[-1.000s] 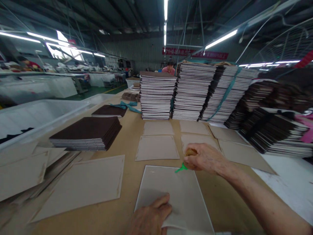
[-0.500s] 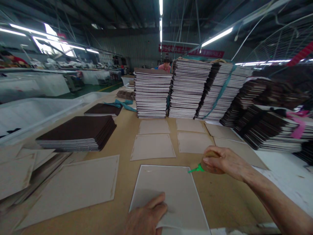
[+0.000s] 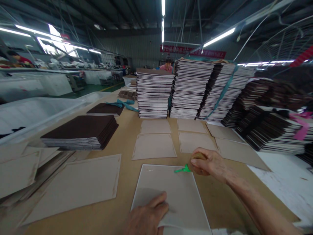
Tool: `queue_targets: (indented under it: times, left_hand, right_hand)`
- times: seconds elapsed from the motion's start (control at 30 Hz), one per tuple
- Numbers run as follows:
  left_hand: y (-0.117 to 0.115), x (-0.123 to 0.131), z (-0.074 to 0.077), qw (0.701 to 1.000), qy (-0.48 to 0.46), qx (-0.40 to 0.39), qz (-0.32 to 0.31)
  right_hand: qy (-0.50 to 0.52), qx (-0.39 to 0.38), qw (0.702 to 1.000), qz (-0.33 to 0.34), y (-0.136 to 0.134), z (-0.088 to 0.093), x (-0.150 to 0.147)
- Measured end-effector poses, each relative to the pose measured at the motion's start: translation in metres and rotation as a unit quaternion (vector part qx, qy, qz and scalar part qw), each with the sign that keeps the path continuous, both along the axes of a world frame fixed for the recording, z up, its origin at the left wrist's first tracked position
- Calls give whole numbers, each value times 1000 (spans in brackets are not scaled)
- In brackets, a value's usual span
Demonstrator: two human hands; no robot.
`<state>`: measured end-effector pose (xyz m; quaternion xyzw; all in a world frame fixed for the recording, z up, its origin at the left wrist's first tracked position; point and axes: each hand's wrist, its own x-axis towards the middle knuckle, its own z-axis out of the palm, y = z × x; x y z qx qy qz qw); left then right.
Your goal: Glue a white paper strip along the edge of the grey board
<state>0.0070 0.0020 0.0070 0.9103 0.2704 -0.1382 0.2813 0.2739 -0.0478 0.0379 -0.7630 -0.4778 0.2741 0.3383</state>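
While my left hand's (image 3: 146, 219) thumb pins the grey board (image 3: 171, 192) to the tabletop (image 3: 128, 173), its grip otherwise hidden, my right hand (image 3: 209, 163) clasps a green-tipped tool (image 3: 182, 169) at the board's far right corner.

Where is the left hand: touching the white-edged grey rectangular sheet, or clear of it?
Touching. The head view shows the left hand, thumb laid on the near end of the white-edged grey rectangular sheet, no gap.
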Motion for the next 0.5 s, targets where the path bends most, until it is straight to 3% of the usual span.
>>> queue_targets:
  times: [0.27, 0.4, 0.5]
  left_hand:
    - [-2, -2, -4, 1000, -16, 18, 6]
    - [-2, -1, -2, 1000, -8, 19, 3]
    - [-2, -1, -2, 1000, -23, 18, 1]
  right_hand:
    - [52, 34, 998, 33, 31, -13, -39]
    - [172, 60, 983, 18, 31, -27, -48]
    - [296, 99, 950, -23, 21, -34, -48]
